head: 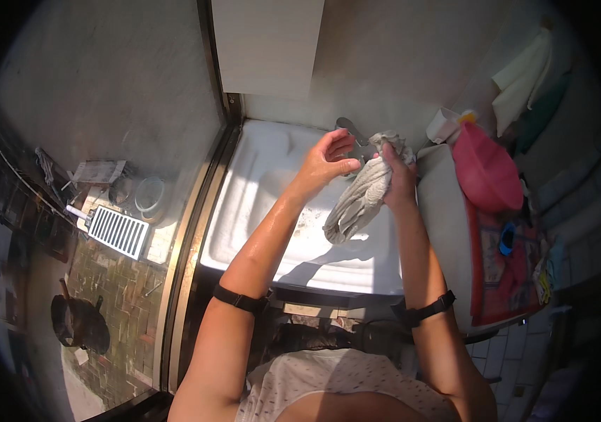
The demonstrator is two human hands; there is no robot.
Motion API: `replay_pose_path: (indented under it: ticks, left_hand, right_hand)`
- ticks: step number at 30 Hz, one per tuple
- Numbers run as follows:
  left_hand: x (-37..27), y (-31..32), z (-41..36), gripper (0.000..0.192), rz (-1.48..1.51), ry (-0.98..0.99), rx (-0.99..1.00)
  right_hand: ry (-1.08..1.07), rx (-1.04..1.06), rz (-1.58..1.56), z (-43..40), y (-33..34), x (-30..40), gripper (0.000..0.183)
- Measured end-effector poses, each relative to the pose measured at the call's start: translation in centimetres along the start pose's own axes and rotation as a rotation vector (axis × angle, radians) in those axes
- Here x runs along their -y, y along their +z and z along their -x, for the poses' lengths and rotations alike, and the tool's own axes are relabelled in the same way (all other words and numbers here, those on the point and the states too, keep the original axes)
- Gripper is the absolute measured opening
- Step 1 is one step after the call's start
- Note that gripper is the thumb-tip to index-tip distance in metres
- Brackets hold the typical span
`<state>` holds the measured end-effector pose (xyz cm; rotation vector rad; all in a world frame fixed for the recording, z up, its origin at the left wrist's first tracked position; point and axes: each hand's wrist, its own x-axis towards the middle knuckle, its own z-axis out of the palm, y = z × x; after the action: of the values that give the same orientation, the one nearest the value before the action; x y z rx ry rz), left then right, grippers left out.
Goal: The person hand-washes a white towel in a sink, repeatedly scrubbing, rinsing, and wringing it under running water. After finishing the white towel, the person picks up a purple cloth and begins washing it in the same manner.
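A bunched, twisted light-grey cloth [359,195] hangs from my right hand [401,176], which grips it near its upper end. The cloth's looped lower part dangles over the white sink [232,232]. My left hand [332,155] is just left of the cloth, fingers curled and thumb apart, with nothing seen in it. Water glistens on the left forearm. Behind the hands, a metal tap [350,128] shows at the sink's back wall, partly hidden by the left hand and the cloth. Sunlight falls across the basin, where small dark specks lie.
Right of the sink, a counter [435,195] bears a pink plastic basin [485,169], a white container [443,125] and a red patterned mat [511,269]. Cloths [522,79] hang on the right wall. A metal-framed glass panel [184,264] borders the left side.
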<state>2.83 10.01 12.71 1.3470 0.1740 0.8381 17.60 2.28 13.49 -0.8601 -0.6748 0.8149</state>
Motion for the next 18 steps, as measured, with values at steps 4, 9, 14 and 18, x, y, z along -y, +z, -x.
replay_pose_path:
  ticks: [4, 9, 14, 18]
  left_hand:
    - [6.4, 3.1, 3.5, 0.081, -0.390, 0.029, 0.040]
    - [9.5, 2.5, 4.1, 0.056, 0.129, -0.340, -0.068]
    - [10.5, 2.2, 5.3, 0.055, 0.779, -0.311, -0.187]
    - [15.0, 1.5, 5.9, 0.039, 0.931, -0.392, -0.417]
  right_hand:
    - [0.173, -0.043, -0.299, -1.0, -0.9, 0.1, 0.034]
    - [0.166, -0.238, -0.341, -1.0, -5.4, -3.1, 0.026]
    - [0.335, -0.394, -0.298, 1.0, -11.1, -7.5, 0.024]
    - [0.180, -0.293, 0.139, 5.7, -8.2, -10.5, 0.017]
